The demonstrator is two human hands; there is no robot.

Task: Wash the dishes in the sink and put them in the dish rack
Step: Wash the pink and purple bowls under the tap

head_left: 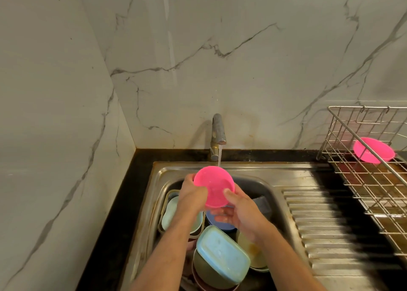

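A pink bowl (pixel 214 183) is held tilted over the steel sink (pixel 253 176), under the stream of water running from the tap (pixel 218 134). My left hand (pixel 191 195) grips its left rim. My right hand (pixel 239 211) holds its lower right side, thumb inside the bowl and fingers beneath. The sink holds several dishes: a light blue rectangular container (pixel 222 253), a green bowl (pixel 209 273), a blue bowl (pixel 218 223) and a pale tray (pixel 169 215). The wire dish rack (pixel 374 180) at the right holds another pink bowl (pixel 373 149).
A ribbed steel drainboard (pixel 326 224) lies between sink and rack. A dark sponge (pixel 262 204) leans in the sink's right side. Black counter (pixel 123 213) borders the sink on the left. Marble wall (pixel 220 59) rises behind the tap.
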